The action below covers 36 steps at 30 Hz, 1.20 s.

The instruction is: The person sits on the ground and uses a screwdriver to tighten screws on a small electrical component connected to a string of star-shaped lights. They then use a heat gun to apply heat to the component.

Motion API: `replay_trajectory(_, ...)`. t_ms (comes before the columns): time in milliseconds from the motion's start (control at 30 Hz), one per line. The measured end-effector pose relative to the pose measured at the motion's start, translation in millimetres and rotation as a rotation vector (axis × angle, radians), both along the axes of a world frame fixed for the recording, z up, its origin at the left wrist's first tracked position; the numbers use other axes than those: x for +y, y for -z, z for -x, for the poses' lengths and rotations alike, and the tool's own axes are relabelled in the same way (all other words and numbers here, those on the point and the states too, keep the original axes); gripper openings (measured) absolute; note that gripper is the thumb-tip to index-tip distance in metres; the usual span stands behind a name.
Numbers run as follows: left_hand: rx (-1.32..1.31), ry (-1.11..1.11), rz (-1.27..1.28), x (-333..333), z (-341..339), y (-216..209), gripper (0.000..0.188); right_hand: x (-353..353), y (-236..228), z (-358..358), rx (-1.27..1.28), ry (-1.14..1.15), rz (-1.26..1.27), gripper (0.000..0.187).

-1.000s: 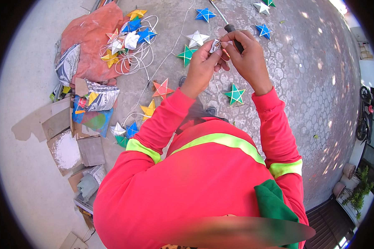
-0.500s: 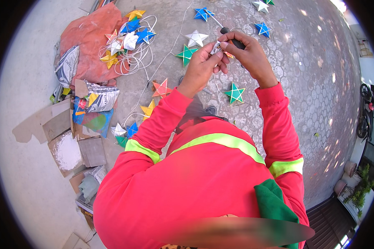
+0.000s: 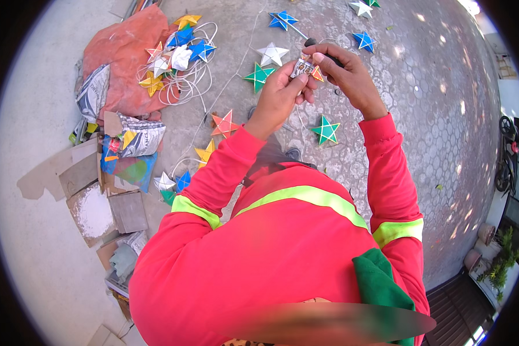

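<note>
My left hand (image 3: 278,97) is closed on a small white electrical fitting (image 3: 302,68), its open side with metal parts turned up. Close beside it, my right hand (image 3: 354,78) grips a screwdriver (image 3: 311,42) by its dark handle, the shaft pointing away to the upper left. The right thumb and fingertips are at the fitting's right edge; whether they touch it I cannot tell. Behind the fingers shows part of an orange star (image 3: 318,74). A white star (image 3: 273,53) and a green star (image 3: 259,76) lie on the ground just left of the hands.
Several coloured stars on white wire lie about the paving, among them a green one (image 3: 326,130) and a red-orange one (image 3: 225,123). At left, a tangle of white cord (image 3: 184,86) rests by an orange sack (image 3: 118,57). Cardboard (image 3: 89,210) and bags line the wall.
The white fitting has tilted so its inside faces up more. My right fingers have shifted, with the screwdriver's handle now mostly hidden behind them.
</note>
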State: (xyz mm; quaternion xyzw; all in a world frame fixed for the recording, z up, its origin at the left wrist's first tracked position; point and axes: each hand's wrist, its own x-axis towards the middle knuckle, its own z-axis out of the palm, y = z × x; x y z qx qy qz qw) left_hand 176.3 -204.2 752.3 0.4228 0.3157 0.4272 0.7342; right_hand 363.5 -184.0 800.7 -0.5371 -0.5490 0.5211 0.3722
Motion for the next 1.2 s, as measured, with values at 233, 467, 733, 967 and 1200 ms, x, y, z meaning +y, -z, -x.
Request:
replay_trajectory(233, -0.113, -0.034, 0.077, 9, 7, 6, 0.026, -22, 19, 5, -0.468, 0.152, -0.687, 0.021)
replay_trajectory(467, 0.238, -0.168, -0.219, 2, -7, -2, 0.03, -26, 29, 18, -0.363, 0.215, -0.542, 0.018)
replay_trajectory(733, 0.315, -0.218, -0.326, -5, -12, -3, 0.03, -30, 39, 24, -0.284, 0.263, -0.551, 0.013)
replay_trajectory(967, 0.016, -0.044, 0.035, -1, -1, 3, 0.021, -31, 45, 20, -0.26, 0.197, -0.436, 0.012)
replay_trajectory(1200, -0.159, 0.035, 0.207, 2, 6, 8, 0.025, -31, 46, 17, -0.159, 0.18, -0.399, 0.009)
